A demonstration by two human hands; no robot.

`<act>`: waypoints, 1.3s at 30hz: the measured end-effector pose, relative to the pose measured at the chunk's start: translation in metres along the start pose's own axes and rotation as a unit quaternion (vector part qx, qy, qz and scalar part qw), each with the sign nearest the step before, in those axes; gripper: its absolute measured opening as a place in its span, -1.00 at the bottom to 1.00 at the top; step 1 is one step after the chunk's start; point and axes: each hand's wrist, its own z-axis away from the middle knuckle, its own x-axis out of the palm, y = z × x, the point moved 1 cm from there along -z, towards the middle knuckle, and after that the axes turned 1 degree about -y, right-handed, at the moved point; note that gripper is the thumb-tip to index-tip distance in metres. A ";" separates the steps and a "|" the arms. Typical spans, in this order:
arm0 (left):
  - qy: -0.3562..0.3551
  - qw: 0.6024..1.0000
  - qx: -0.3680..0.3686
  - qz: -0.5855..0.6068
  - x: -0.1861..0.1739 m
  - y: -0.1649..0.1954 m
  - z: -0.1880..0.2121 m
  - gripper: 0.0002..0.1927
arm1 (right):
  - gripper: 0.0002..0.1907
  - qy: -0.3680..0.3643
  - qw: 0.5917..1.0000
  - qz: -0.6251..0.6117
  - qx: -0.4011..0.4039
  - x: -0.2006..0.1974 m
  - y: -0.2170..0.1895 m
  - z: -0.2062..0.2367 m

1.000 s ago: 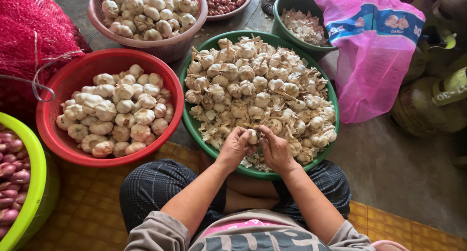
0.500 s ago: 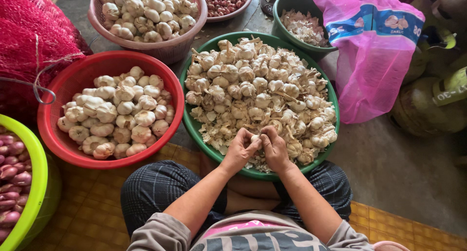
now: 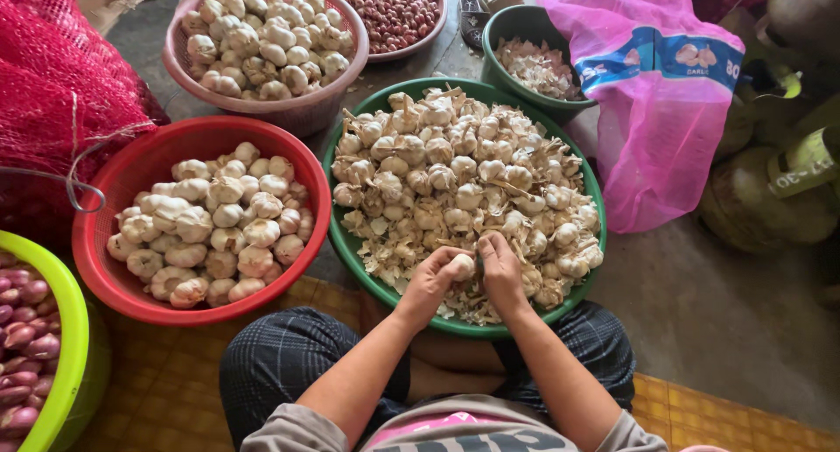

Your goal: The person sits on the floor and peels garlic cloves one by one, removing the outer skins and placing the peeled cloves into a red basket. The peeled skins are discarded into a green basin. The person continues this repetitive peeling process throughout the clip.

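Basins: 6 in view — 2 green (image 3: 343, 242) (image 3: 500, 32), 1 red (image 3: 105, 268), 1 pink (image 3: 302, 115), 1 lime (image 3: 66, 347), 1 of shallots (image 3: 411, 45) at top. Garlic heaps: 3 bulb basins; bulbs too many to count. Bags: 1 pink (image 3: 656, 128), 1 red mesh (image 3: 52, 93); hands: 2 (image 3: 429, 281) (image 3: 503, 273), 1 bulb (image 3: 462, 266) between them.
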 end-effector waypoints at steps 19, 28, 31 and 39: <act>0.004 0.999 -0.007 0.051 -0.020 -0.010 -0.007 -0.85 | -0.63 -0.114 0.985 0.013 -0.126 0.007 -0.005 0.013; 0.008 1.000 -0.017 -0.021 -0.031 -0.015 -0.007 -0.77 | -0.72 -0.048 0.987 0.041 -0.146 0.017 0.020 0.021; 0.050 0.996 -0.054 -0.059 -0.030 -0.009 -0.007 -0.74 | -0.62 -0.063 0.988 0.000 -0.139 0.012 0.014 0.014; 0.038 0.997 -0.058 0.012 -0.027 -0.006 -0.009 -0.73 | -0.64 -0.082 0.996 -0.027 -0.024 0.007 0.006 0.015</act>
